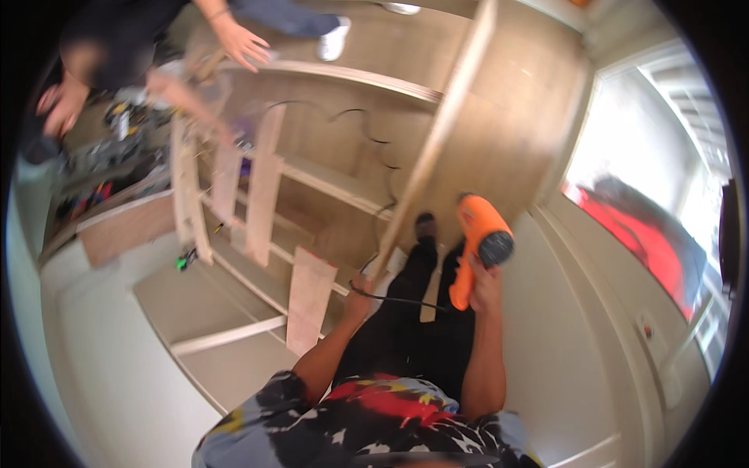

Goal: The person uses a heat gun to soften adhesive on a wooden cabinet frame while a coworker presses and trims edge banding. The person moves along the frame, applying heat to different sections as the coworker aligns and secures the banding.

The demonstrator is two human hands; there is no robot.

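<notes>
My right hand [484,281] grips the handle of an orange power tool [484,218] with a dark rounded end, held above my legs on the right. A thin black cord [402,300] runs from the tool across to my left hand [360,290], which is closed on it beside a long wooden beam [437,132]. Left of that hand, a pale plywood strip [310,300] leans over the wooden framework [367,195]. More upright wooden pieces [265,183] stand farther left.
A co-worker's hand [243,45] reaches over the frame at upper left, near scattered tools [121,117]. A small green object [184,260] lies beside the frame. A brown panel [515,109] lies ahead. A pale wall [573,327] and bright window [624,132] are on the right.
</notes>
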